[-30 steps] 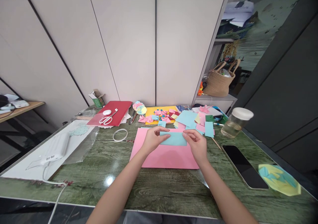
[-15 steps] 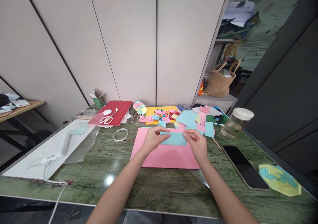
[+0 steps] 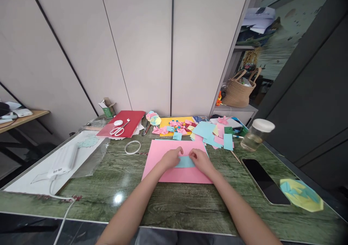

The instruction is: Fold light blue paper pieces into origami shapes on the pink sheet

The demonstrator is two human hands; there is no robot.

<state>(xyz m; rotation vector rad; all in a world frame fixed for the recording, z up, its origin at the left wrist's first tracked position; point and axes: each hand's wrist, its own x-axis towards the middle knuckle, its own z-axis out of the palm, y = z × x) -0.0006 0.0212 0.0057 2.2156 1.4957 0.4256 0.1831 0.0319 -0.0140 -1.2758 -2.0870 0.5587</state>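
A strip of light blue paper [image 3: 185, 162] lies low over a pink sheet [image 3: 163, 149] in the middle of the table. At its left end is my left hand [image 3: 171, 159], fingers curled and closed on the paper. My right hand [image 3: 200, 158] pinches the other end near the upper edge, thumb and forefinger together. The fingertips of both hands partly cover the strip's ends. Behind the pink sheet, folded pink and blue paper pieces [image 3: 178, 129] are scattered over a yellow sheet [image 3: 165, 121].
Loose coloured papers [image 3: 205, 129] pile up at back right, near a lidded jar [image 3: 252, 138] and a phone [image 3: 265, 181]. White scissors [image 3: 117, 131] rest on a red folder [image 3: 129, 120]. A white ring [image 3: 133, 147] and a power bank [image 3: 63, 160] with its cable are at left.
Both hands have come down toward me with the blue paper, bringing it lower over the pink sheet. My fingers are now more curled around its ends.
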